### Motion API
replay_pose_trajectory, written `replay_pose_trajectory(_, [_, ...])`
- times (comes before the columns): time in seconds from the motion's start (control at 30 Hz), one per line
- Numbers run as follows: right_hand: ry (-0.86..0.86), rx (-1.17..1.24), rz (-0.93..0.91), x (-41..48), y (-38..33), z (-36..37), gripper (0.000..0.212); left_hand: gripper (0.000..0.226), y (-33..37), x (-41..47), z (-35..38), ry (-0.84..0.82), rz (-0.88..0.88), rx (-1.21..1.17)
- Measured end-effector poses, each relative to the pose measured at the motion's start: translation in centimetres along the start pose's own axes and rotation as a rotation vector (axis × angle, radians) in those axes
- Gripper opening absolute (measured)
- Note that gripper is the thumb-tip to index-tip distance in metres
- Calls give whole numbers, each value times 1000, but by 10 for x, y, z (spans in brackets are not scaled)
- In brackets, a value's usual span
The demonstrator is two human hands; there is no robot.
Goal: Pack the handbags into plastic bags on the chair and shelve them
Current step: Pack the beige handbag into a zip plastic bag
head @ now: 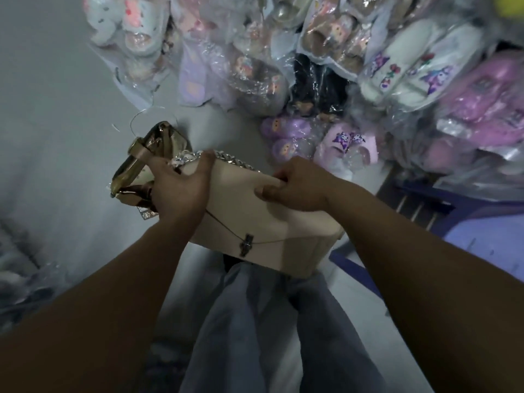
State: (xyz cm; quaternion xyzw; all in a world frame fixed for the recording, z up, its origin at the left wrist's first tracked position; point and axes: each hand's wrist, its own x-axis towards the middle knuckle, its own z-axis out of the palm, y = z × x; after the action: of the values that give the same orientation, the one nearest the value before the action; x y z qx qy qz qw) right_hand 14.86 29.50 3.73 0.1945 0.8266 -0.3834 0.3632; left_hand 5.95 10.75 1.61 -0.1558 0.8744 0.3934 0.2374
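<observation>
A cream handbag with a silver chain strap and a dark metal clasp is held above my legs. My left hand grips its left end, thumb over the top near the chain. My right hand pinches the bag's upper right edge. Behind my left hand lies a shiny bronze handbag with a strap loop and a hanging tag. A blue chair stands at the right, partly hidden by my right arm.
Many pairs of plush slippers wrapped in clear plastic are piled on the floor ahead and to the right. Crumpled plastic lies at the left edge. Pale grey floor lies open at the left.
</observation>
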Motion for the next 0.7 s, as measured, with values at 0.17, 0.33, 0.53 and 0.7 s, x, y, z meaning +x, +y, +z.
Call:
replay_pose_trajectory(0.17, [133, -23, 166, -35, 30, -21, 42, 83, 25, -27, 30, 19, 104, 77])
replay_pose_trajectory(0.33, [396, 18, 341, -81, 87, -41, 73, 52, 65, -82, 79, 33, 168, 158])
replay_pose_trajectory(0.53, [786, 551, 665, -151, 171, -23, 97, 35, 102, -146, 138, -14, 312, 235])
replay_pose_trajectory(0.7, [920, 1228, 578, -189, 249, 33, 102, 41, 118, -207, 168, 30, 413, 357])
